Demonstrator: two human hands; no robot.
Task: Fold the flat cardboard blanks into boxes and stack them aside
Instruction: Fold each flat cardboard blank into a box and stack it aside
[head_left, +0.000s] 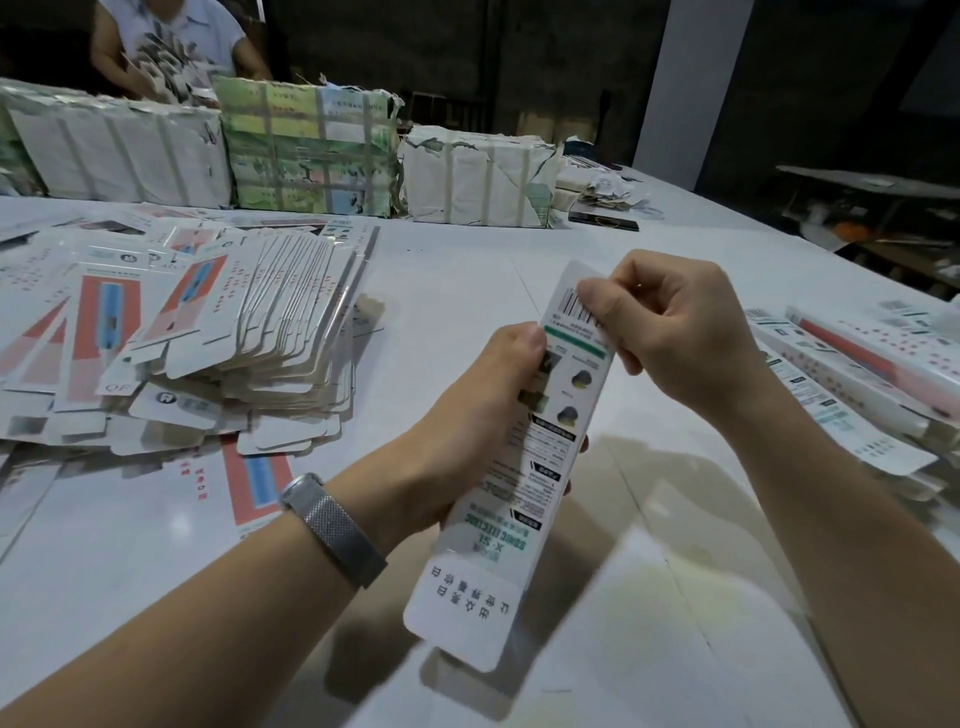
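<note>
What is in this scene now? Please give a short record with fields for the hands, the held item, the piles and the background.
held item: one long printed carton, raised above the white table
left hand: grips the carton's middle
right hand: pinches its far end flap
left pile: flat blanks, fanned out
right pile: folded boxes, lying flat
background: wrapped bundles; another person behind them

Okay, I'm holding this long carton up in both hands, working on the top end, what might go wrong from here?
The carton is held off the table, gripped mid-length by the left hand, so its free lower end could sag or crease. The right hand pinches only the top flap; a hard pull might tear it. The fanned pile of blanks nearby looks easy to knock.
</note>
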